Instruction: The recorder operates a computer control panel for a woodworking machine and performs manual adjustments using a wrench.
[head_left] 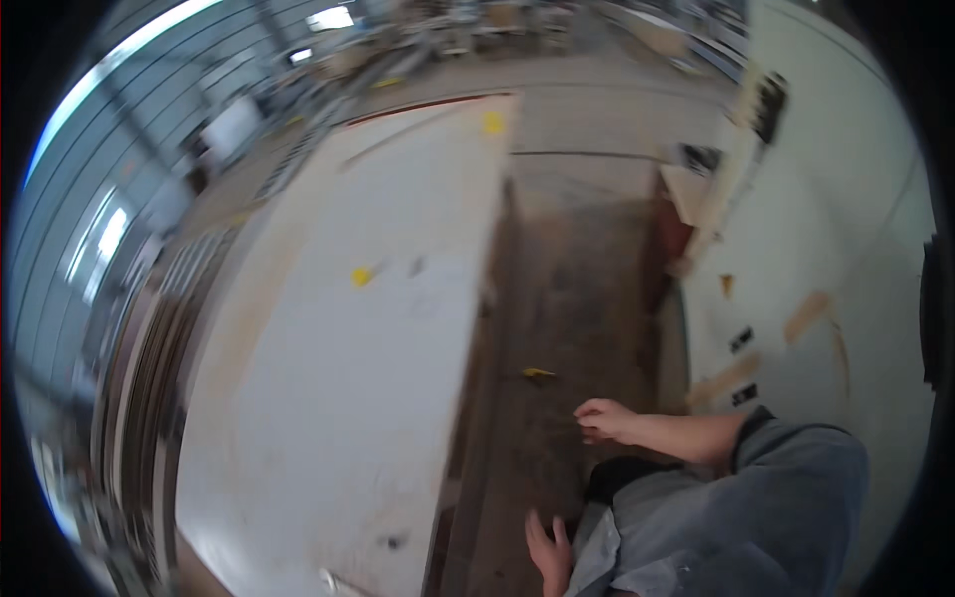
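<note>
My left hand (549,553) is low in the view beside the long edge of a big white-topped table (343,398). Its fingers are stretched, the thumb stands apart, and nothing shows in it. Farther up, my right hand (608,422) hangs over the brown floor, between the table and a pale panel (836,239). Its fingers are loosely bent and somewhat blurred; no held thing can be seen. Neither hand touches the table. On the tabletop lie a yellow object (362,277), a small dark piece (394,542) and a shiny metal tool-like object (340,584), too blurred to name.
A small yellow item (538,373) lies on the floor (557,289) beside the table. Another yellow piece (494,122) sits at the table's far end. Stacked boards (139,398) stand along the left. A reddish-brown box-like piece (673,239) stands next to the panel.
</note>
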Action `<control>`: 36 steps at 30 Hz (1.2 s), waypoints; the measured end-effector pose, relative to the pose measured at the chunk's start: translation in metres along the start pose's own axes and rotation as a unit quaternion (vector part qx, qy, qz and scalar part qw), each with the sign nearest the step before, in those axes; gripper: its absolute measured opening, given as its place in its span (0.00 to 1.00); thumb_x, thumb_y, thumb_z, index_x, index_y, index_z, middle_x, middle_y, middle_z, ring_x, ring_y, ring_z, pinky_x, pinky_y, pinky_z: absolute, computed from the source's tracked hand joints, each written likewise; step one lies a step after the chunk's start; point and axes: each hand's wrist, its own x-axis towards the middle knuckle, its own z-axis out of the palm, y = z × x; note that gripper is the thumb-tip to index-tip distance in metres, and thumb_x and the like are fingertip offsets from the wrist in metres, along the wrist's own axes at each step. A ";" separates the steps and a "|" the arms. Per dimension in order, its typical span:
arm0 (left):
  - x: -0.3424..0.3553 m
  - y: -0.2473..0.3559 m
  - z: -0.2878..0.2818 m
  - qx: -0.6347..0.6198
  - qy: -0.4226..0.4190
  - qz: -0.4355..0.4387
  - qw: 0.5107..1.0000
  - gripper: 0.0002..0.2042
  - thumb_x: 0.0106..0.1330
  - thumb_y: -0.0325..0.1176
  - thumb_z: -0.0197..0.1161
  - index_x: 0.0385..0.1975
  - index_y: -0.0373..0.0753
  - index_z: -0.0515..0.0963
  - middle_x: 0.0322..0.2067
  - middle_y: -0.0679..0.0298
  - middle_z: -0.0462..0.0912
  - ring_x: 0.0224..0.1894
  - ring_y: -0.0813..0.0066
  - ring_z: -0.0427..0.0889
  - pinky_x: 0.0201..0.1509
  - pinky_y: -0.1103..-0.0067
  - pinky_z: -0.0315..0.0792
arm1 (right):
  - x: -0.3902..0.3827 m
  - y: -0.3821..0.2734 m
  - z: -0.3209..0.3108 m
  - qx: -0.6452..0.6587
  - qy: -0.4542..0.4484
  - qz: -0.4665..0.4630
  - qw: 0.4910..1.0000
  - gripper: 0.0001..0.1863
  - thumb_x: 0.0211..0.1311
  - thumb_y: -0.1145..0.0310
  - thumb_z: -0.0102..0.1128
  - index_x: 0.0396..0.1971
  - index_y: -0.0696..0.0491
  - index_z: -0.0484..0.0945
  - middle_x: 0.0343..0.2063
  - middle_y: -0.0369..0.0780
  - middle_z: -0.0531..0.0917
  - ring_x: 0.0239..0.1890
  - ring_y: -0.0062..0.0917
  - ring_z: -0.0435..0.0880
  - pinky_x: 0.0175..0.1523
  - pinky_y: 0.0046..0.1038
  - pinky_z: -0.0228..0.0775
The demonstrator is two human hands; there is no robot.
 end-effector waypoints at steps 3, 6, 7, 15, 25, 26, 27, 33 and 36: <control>0.124 0.150 0.039 0.051 0.040 0.326 0.943 0.27 0.65 0.33 0.58 0.65 0.33 0.67 0.65 0.45 0.67 0.64 0.45 0.69 0.71 0.62 0.59 | 0.022 -0.031 0.004 0.207 -0.077 0.145 0.965 0.18 0.69 0.54 0.58 0.49 0.52 0.76 0.42 0.39 0.81 0.42 0.22 0.79 0.50 0.27 0.76; 0.202 0.219 0.075 0.077 -0.025 0.385 0.919 0.25 0.67 0.35 0.53 0.64 0.34 0.67 0.64 0.46 0.68 0.63 0.45 0.69 0.71 0.59 0.57 | 0.049 -0.066 0.001 0.253 -0.172 0.010 0.952 0.22 0.71 0.48 0.54 0.51 0.51 0.76 0.47 0.38 0.81 0.45 0.21 0.79 0.51 0.25 0.72; 0.238 0.236 0.086 0.103 -0.035 0.394 0.913 0.25 0.68 0.35 0.51 0.64 0.33 0.67 0.64 0.45 0.68 0.63 0.45 0.69 0.71 0.59 0.57 | 0.059 -0.107 -0.012 0.201 -0.190 -0.020 0.961 0.20 0.73 0.51 0.53 0.52 0.51 0.76 0.48 0.37 0.80 0.45 0.19 0.78 0.49 0.22 0.72; 0.428 0.245 0.151 0.084 0.016 0.294 0.952 0.22 0.70 0.31 0.54 0.63 0.31 0.68 0.62 0.46 0.68 0.55 0.49 0.75 0.58 0.66 0.72 | 0.116 -0.385 -0.222 -0.076 0.149 -0.302 0.939 0.18 0.68 0.58 0.59 0.49 0.56 0.79 0.39 0.37 0.85 0.37 0.23 0.81 0.43 0.24 0.73; 0.720 0.546 0.382 0.040 -0.307 0.507 0.805 0.21 0.67 0.28 0.59 0.60 0.33 0.70 0.61 0.49 0.69 0.47 0.57 0.79 0.52 0.71 0.76 | 0.185 -0.475 -0.386 -0.108 0.465 -0.305 0.824 0.15 0.64 0.59 0.63 0.45 0.53 0.80 0.33 0.36 0.83 0.32 0.23 0.80 0.39 0.24 0.71; 0.741 0.595 0.411 0.050 -0.349 0.536 0.767 0.22 0.65 0.27 0.60 0.60 0.33 0.70 0.61 0.49 0.69 0.48 0.56 0.79 0.52 0.71 0.75 | 0.179 -0.484 -0.394 -0.113 0.502 -0.306 0.801 0.16 0.63 0.60 0.64 0.45 0.53 0.80 0.34 0.36 0.84 0.34 0.24 0.80 0.41 0.25 0.72; 0.767 0.644 0.439 0.131 -0.331 0.623 0.696 0.25 0.62 0.27 0.64 0.61 0.34 0.70 0.62 0.48 0.69 0.53 0.55 0.76 0.55 0.68 0.74 | 0.179 -0.496 -0.402 -0.118 0.533 -0.311 0.778 0.16 0.62 0.60 0.65 0.45 0.53 0.80 0.36 0.36 0.84 0.36 0.25 0.81 0.42 0.27 0.72; 0.774 0.832 0.644 -0.019 -0.441 0.646 0.623 0.20 0.61 0.24 0.62 0.55 0.34 0.74 0.62 0.50 0.71 0.55 0.53 0.75 0.59 0.66 0.71 | 0.180 -0.509 -0.441 -0.179 0.832 -0.197 0.487 0.24 0.55 0.61 0.69 0.51 0.53 0.78 0.51 0.41 0.79 0.52 0.36 0.77 0.55 0.34 0.70; 0.752 0.842 0.735 -0.074 -0.565 0.639 0.517 0.17 0.61 0.24 0.61 0.52 0.35 0.76 0.61 0.51 0.72 0.58 0.52 0.75 0.63 0.66 0.69 | 0.221 -0.545 -0.447 -0.123 0.929 -0.079 0.340 0.28 0.53 0.62 0.70 0.54 0.53 0.75 0.58 0.43 0.75 0.59 0.40 0.73 0.61 0.37 0.66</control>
